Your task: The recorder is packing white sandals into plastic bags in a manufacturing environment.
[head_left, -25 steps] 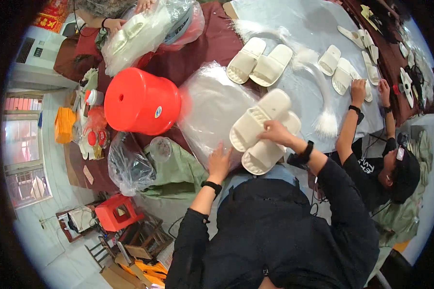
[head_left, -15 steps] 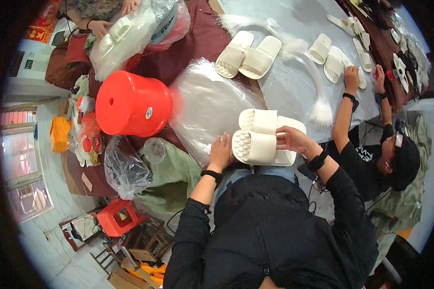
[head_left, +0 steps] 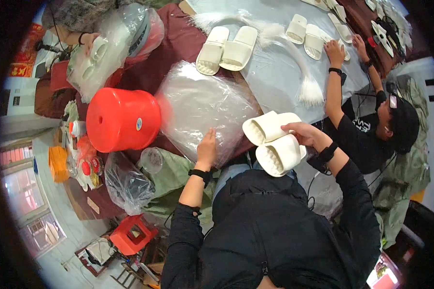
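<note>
Hands are working apart: the right hand (head_left: pixel 307 136) is gripping a stacked pair of white slippers (head_left: pixel 274 142) above the counter (head_left: pixel 275 77) edge, while the left hand (head_left: pixel 207 150) is pressing flat, fingers spread, on the clear plastic bags (head_left: pixel 202 103). Slippers look light, soft foam; pinching both straps together seems best.

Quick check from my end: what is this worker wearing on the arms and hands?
Both arms are in long black sleeves, pushed partway up the forearms. Each wrist carries a black band like a watch strap. The left hand and right hand are bare, without gloves.
</note>
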`<action>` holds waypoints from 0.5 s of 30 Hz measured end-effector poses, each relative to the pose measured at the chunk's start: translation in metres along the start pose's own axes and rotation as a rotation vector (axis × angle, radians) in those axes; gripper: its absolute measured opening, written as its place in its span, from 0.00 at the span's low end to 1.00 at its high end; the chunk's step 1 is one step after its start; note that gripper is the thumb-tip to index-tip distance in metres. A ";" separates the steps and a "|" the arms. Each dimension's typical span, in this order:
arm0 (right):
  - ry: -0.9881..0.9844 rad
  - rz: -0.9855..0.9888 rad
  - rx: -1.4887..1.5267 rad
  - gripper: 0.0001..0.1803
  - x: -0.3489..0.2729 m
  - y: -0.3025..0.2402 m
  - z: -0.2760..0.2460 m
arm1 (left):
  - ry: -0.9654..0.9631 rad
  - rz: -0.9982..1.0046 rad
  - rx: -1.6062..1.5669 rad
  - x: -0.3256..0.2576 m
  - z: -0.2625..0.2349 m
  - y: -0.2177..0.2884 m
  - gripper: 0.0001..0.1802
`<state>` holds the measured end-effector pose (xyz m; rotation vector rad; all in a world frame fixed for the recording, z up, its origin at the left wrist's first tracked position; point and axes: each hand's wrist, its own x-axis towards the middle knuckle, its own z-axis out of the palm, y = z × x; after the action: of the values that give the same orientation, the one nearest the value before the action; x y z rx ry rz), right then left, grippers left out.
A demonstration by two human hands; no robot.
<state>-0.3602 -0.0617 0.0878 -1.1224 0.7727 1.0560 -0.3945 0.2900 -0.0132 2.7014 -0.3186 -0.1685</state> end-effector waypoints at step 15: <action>0.020 -0.022 0.011 0.20 0.025 0.023 0.015 | -0.080 0.086 0.094 0.004 -0.032 0.038 0.40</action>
<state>-0.3734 -0.0384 0.0624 -1.1313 0.7794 1.0226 -0.3932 0.2680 0.0317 2.7721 -0.4767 -0.2432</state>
